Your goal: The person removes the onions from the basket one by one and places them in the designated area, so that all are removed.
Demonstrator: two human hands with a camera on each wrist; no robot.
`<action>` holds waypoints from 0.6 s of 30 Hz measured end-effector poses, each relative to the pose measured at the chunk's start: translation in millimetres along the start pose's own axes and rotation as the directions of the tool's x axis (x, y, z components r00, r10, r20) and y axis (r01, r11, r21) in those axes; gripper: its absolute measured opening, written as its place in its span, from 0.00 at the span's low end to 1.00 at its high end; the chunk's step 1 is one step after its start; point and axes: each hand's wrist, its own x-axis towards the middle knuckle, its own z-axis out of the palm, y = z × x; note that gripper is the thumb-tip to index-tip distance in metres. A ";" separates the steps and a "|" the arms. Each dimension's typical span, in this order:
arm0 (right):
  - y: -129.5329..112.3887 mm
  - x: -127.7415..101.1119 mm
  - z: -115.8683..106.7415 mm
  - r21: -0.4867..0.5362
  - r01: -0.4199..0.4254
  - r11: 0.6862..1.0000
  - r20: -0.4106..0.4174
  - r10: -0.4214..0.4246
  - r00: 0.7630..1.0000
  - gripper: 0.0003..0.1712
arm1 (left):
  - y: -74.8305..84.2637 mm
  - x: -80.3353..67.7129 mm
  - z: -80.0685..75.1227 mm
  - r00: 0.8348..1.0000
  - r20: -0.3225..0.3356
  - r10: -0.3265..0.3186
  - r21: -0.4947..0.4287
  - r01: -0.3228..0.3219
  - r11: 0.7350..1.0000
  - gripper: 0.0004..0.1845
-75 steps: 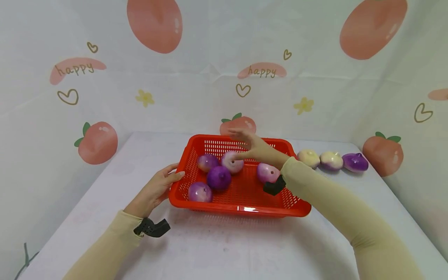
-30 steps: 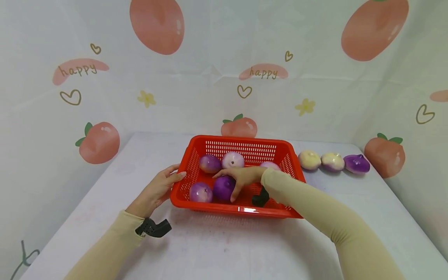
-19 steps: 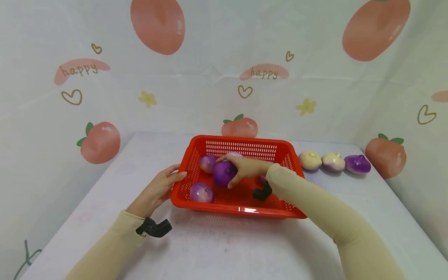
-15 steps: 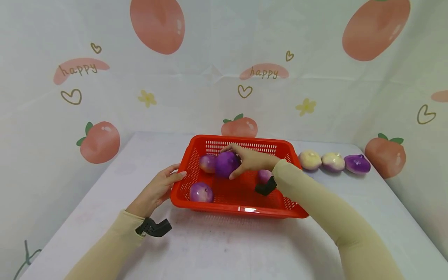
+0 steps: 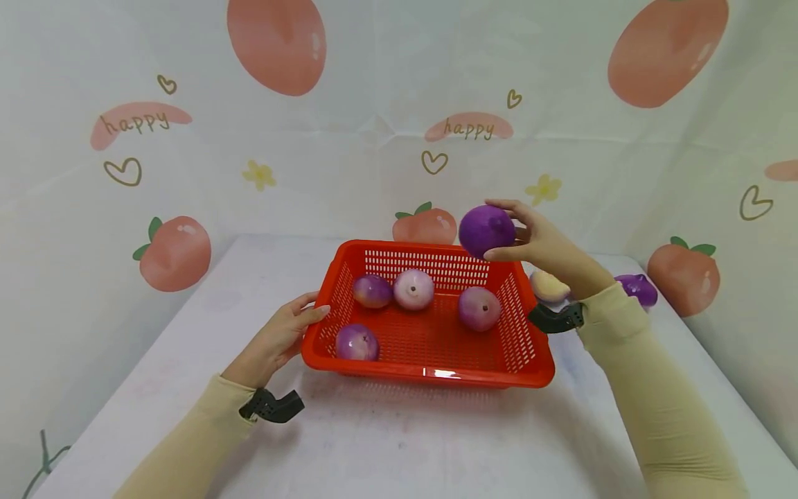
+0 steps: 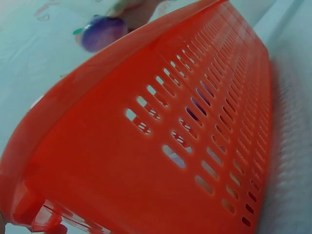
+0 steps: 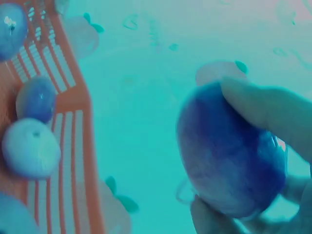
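Observation:
My right hand [image 5: 520, 235] grips a dark purple onion [image 5: 487, 230] in the air above the far right corner of the red slotted basket [image 5: 430, 374]. The right wrist view shows that onion [image 7: 229, 151] close up, pinched between my fingers [image 7: 263, 107] and thumb. Several paler purple and pink onions lie inside the basket, among them one at the front left [image 5: 357, 342] and one on the right [image 5: 479, 308]. My left hand [image 5: 283, 336] rests against the basket's left rim with fingers extended. The left wrist view is filled by the basket wall [image 6: 146, 146].
On the white table right of the basket lie a pale onion [image 5: 548, 285] and a purple one [image 5: 637, 287], both partly hidden by my right wrist. A printed cloth backdrop surrounds the table on three sides.
My right hand reached into the basket, took hold of the dark purple onion and lifted it up and to the right, out over the far right corner. The left hand stayed put.

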 end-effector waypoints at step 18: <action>104.0 -73.2 -32.9 0.053 -0.292 0.955 -0.408 0.288 0.866 0.54 | -2.0 0.7 -0.6 1.000 -0.006 0.010 0.008 -0.010 1.000 0.32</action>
